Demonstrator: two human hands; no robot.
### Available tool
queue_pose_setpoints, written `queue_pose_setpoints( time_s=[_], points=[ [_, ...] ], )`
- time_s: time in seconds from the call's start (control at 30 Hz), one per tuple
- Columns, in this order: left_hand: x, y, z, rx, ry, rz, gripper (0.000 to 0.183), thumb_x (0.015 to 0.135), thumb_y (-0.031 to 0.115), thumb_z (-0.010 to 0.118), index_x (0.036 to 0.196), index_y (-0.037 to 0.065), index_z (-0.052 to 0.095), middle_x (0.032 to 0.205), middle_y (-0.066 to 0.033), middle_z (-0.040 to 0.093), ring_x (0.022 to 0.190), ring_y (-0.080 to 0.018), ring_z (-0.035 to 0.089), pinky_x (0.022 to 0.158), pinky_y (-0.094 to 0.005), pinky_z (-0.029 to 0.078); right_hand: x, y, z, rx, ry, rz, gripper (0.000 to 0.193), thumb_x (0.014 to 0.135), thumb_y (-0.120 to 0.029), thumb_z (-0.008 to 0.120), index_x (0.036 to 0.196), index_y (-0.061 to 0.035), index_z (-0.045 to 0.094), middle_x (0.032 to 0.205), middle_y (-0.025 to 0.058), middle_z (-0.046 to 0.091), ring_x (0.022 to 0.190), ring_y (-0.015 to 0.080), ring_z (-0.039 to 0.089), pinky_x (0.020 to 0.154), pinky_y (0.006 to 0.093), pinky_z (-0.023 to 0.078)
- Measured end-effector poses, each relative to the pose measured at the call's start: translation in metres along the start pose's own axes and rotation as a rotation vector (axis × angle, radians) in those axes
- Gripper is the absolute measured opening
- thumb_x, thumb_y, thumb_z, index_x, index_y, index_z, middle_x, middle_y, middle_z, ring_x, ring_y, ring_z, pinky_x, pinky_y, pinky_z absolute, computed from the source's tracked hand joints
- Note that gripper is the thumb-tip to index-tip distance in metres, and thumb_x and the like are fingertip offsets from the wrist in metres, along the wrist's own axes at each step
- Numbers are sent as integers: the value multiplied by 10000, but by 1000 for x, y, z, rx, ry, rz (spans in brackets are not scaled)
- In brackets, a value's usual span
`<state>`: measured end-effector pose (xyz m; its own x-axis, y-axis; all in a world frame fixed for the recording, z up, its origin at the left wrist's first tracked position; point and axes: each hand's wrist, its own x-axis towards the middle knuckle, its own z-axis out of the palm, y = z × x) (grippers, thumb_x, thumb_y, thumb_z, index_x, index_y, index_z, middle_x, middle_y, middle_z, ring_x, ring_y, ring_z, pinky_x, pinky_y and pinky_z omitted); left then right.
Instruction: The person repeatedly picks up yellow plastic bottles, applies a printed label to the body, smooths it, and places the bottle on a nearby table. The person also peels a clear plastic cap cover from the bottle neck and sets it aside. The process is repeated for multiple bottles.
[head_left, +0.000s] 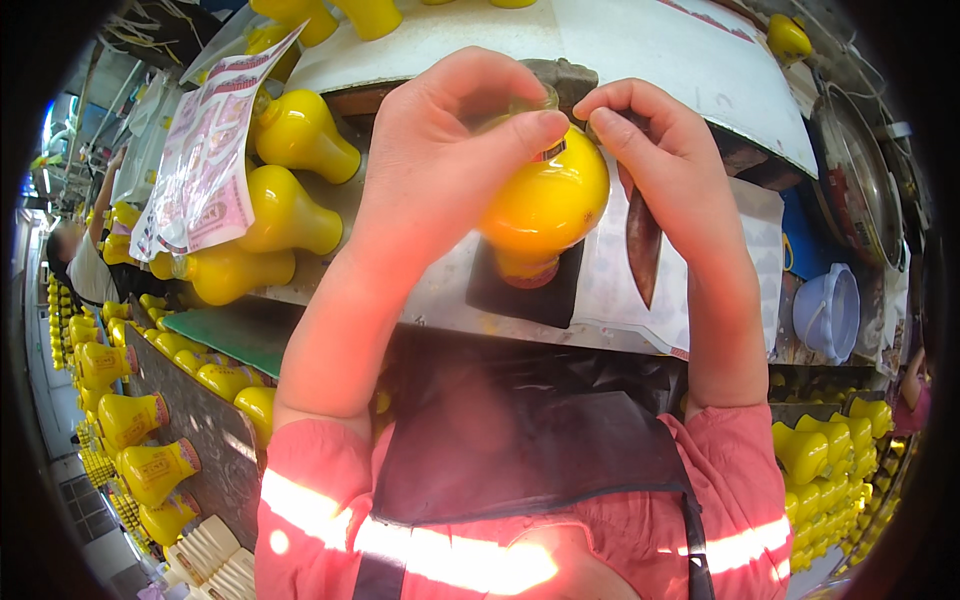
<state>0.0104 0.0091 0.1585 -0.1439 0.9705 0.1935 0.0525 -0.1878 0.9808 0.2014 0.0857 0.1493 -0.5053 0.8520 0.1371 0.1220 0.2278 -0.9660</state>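
Note:
A glossy yellow vase-shaped bottle (553, 205) stands before me, its base over a black pad (563, 295). My left hand (430, 150) is closed around the bottle's neck, with the thumb by a small dark label on the shoulder. On the other side, my right hand (675, 160) has thumb and forefinger pinched at the upper right of the bottle; whatever lies between those fingertips is too small to tell. A dark brown pointed flat tool (642, 248) sticks out below the right palm, held by the hidden fingers.
Several yellow bottles (300, 135) lie at the left, beneath a sheet of pink printed decals (205, 185). A pale blue bucket (828, 312) sits at the right. White paper (640, 320) covers the work surface. Stacked yellow bottles (820, 450) fill the lower right. Another person (92, 255) is far left.

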Motion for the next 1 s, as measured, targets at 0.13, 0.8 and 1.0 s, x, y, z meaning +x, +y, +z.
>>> queue_pose_setpoints(
  time_s=[0.13, 0.8, 1.0],
  points=[
    [3, -2, 3, -107, 6, -4, 165, 898, 50, 745, 1047, 9, 686, 1014, -41, 728, 931, -94, 674, 844, -252, 542, -7, -6, -5, 7, -34, 30, 224, 978, -162, 661, 1156, -45, 730, 775, -37, 628, 702, 8, 558, 594, 191, 417],
    [-7, -6, 1, -9, 49, 1, 428, 889, -43, 714, 1304, 29, 635, 1129, -93, 718, 1008, -137, 667, 921, -272, 531, 20, -1, -1, 25, -153, 6, 193, 899, -145, 773, 1014, 10, 780, 828, 23, 718, 710, 49, 623, 614, 205, 486],
    [-9, -3, 13, 64, 137, 2, 371, 865, 43, 749, 1222, 24, 653, 1065, -64, 715, 992, -99, 649, 891, -256, 526, 19, 4, -1, -1, -149, -40, 199, 915, -156, 756, 1025, 7, 779, 872, 27, 717, 762, 61, 633, 661, 225, 503]
  ],
)
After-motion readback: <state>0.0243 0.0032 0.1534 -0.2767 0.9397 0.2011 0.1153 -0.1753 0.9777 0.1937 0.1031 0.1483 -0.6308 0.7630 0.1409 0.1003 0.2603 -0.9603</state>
